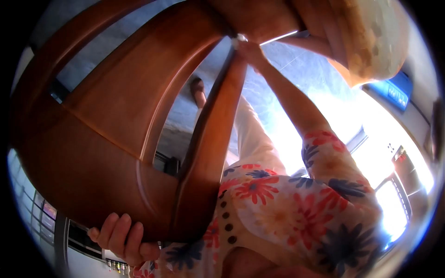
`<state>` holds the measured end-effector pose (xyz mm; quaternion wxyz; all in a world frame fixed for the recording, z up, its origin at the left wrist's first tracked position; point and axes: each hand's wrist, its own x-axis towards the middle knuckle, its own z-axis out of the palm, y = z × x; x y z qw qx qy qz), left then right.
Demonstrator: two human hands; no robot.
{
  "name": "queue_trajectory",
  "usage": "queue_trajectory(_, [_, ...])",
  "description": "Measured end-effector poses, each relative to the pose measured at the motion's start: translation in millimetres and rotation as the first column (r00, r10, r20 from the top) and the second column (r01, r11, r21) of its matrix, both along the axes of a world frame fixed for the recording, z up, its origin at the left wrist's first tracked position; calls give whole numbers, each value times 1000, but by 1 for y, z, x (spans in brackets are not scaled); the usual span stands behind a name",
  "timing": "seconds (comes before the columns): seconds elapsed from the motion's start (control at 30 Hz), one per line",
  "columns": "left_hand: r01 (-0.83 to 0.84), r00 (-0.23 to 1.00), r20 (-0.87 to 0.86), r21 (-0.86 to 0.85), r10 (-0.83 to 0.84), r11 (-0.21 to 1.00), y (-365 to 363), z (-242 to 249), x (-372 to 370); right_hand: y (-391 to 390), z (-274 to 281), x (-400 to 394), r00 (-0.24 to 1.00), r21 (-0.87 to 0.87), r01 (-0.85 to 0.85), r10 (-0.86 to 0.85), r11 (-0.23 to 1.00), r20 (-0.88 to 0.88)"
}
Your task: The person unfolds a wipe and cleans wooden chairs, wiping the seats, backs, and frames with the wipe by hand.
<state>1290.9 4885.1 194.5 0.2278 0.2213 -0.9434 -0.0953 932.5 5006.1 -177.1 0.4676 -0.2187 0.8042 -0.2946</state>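
A brown, polished wooden chair (111,102) fills the left and upper middle of the head view, tilted close to my body. Its curved back has slats with gaps between them. My left hand (120,237) is closed round the edge of the chair's top rail, fingers over the wood. Farther off, my right hand (251,53) reaches to the joint where the slats meet the seat. At its fingertips is a small white piece (240,39), perhaps cloth, pressed against the wood. My fingers partly hide it.
Beneath the chair is a grey floor (296,69), with a shoe (197,87) seen between the slats. A large pale, shiny object (375,37) stands at upper right beside a blue box (394,90). Bright light comes from the right. Dark bars (37,211) line the lower left.
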Motion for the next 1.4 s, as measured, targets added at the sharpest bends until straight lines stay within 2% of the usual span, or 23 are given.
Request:
queue_trajectory(0.07, [-28, 999, 42, 20, 27, 999, 5, 3, 7, 32, 52, 25, 998, 55, -4, 0, 998, 71])
queue_trajectory(0.1, [-38, 998, 53, 24, 37, 999, 3, 3, 6, 51, 91, 43, 972, -108, -227, 218, 968, -89])
queue_trajectory(0.13, [-51, 997, 65, 25, 49, 998, 3, 4, 4, 44, 162, 59, 946, 90, -318, 311, 944, 87])
queue_trajectory(0.17, [-65, 995, 82, 29, 62, 997, 4, 5, 2, 56, 194, 70, 931, -153, -316, 337, 936, 143])
queue_trajectory(0.23, [-77, 993, 88, 46, 72, 996, 4, 8, 5, 78, 210, 65, 897, -256, -156, 245, 954, 367])
queue_trajectory(0.27, [-82, 993, 90, 52, 77, 995, 4, 8, 5, 87, 207, 53, 850, -98, -47, 92, 994, 519])
queue_trajectory(0.3, [-66, 994, 88, 48, 61, 997, 4, 8, 3, 82, 190, 25, 905, -79, -409, 415, 909, 90])
queue_trajectory(0.33, [-51, 995, 86, 44, 47, 998, 3, 7, -1, 78, 167, 15, 909, 12, 225, -215, 974, 356])
queue_trajectory(0.47, [47, 995, 88, 23, -48, 999, 0, 6, -3, 19, 97, -24, 913, -84, 378, -355, 922, 201])
queue_trajectory(0.6, [-31, 990, 135, 25, 27, 999, 5, 8, -7, 4, -6, -18, 964, 111, -173, 191, 979, -182])
queue_trajectory(0.87, [-49, 990, 136, 75, 39, 996, 4, 11, 7, 24, 50, 33, 998, 102, -58, 62, 993, -30])
queue_trajectory(0.9, [-51, 984, 173, 95, 34, 994, 4, 14, 6, 34, 71, 50, 927, 144, -323, 344, 935, -151])
queue_trajectory(0.93, [-51, 978, 209, 115, 26, 992, 4, 16, 6, 48, 109, 78, 872, -95, -440, 401, 893, -280])
queue_trajectory(1.0, [-60, 970, 243, 131, 27, 990, 2, 21, 10, 74, 181, 139, 940, -524, -288, 341, 801, 4])
queue_trajectory(1.03, [-71, 969, 246, 130, 37, 989, 2, 21, 12, 63, 251, 147, 893, -617, -363, 449, 698, -18])
queue_trajectory(1.1, [-66, 967, 253, 139, 29, 988, 0, 23, 15, 64, 258, 159, 798, -638, -589, 477, 496, -367])
queue_trajectory(1.17, [-43, 969, 248, 138, 7, 990, -3, 22, 16, 53, 191, 156, 902, -370, -431, 402, 823, -157])
queue_trajectory(1.23, [-35, 958, 287, 130, -4, 991, -3, 24, 14, 56, 88, 102, 782, -346, -544, 312, 764, -540])
queue_trajectory(1.27, [-27, 951, 308, 129, -14, 991, -3, 25, 13, 37, 72, 70, 723, -39, -562, 468, 826, -508])
queue_trajectory(1.3, [-35, 958, 286, 141, -7, 989, -4, 25, 14, 24, 64, 52, 964, -91, -151, 126, 984, -233])
queue_trajectory(1.33, [-47, 965, 261, 152, 6, 987, -3, 24, 16, 24, 24, 41, 899, -84, -160, 111, 983, -424])
queue_trajectory(1.37, [-60, 971, 239, 160, 21, 985, -4, 24, 18, 11, 18, 29, 909, 57, -217, 223, 975, -353])
queue_trajectory(1.4, [-43, 969, 248, 154, 3, 987, -5, 25, 17, 10, 18, 24, 959, -9, -81, 75, 997, -274])
